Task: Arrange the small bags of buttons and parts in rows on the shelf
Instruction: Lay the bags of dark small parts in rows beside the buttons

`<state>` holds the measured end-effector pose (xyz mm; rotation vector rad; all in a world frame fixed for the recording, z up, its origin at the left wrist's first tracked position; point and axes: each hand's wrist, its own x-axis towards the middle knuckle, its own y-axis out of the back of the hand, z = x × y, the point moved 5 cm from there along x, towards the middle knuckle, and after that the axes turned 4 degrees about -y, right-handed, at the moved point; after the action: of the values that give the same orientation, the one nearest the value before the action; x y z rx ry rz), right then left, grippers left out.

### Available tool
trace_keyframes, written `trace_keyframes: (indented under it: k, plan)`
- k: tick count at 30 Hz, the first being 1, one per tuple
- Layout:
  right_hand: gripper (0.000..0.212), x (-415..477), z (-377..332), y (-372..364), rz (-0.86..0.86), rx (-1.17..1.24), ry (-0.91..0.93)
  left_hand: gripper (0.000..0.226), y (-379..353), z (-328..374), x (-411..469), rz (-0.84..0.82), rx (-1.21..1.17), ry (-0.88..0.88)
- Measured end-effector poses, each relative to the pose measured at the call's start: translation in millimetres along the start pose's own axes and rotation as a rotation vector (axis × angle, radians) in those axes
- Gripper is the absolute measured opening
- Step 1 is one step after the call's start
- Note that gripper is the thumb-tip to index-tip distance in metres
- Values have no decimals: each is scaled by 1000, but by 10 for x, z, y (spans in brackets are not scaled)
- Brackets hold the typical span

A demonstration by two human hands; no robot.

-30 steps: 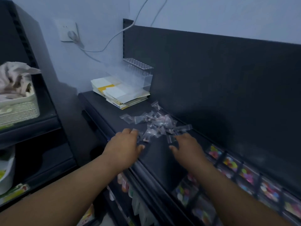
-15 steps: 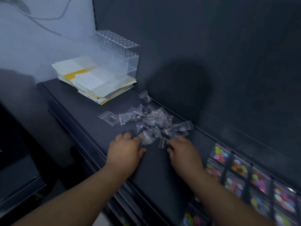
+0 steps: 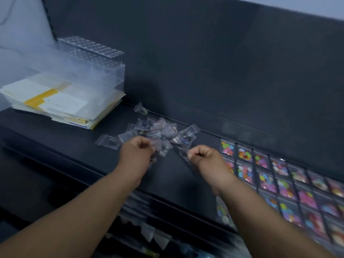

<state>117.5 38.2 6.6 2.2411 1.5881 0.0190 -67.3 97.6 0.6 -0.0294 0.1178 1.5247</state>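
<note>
Head view: both forearms reach forward, left hand [image 3: 136,153] and right hand [image 3: 204,158] curled, knuckles up, apart. Both pinch small bags [image 3: 161,152] from the pile [image 3: 164,130] just ahead.

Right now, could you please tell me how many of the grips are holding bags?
2. The left grip holds small bags at the near edge of the heap; the right grip pinches a clear bag just right of it.
</note>
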Motion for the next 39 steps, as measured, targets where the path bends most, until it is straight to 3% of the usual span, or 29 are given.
trace_keyframes:
  k: [7,12,14,16,20,26,30,35,39]
  plan:
    - [21,-663,-9,342,7,457,-227,22,-556,237,-442,-259,-306,225]
    - [15,-1241,216,826,47,845,-365,12,-1112,297,-954,-437,-342,326]
    - [22,-1492,338,1066,56,911,-357,13,-1383,309,-1236,-521,-343,346]
    - [26,-1763,481,1356,100,894,-321,15,-1669,307,-1546,-588,-310,349]
    - [8,-2394,789,1994,233,779,-244,15,-2268,288,-2257,-709,-260,355]
    - [21,-3246,1405,2978,383,654,-243,17,-3055,252,-3413,-796,-235,365]
    - [14,-3725,1696,3538,448,683,-182,16,-3541,211,-4071,-832,-259,377]
    - [22,-4156,1980,4207,579,692,-181,19,-4058,204,-4683,-860,-260,382]
    - [15,-4255,2184,4638,584,759,-183,14,-4389,264,-4913,-864,-221,362]
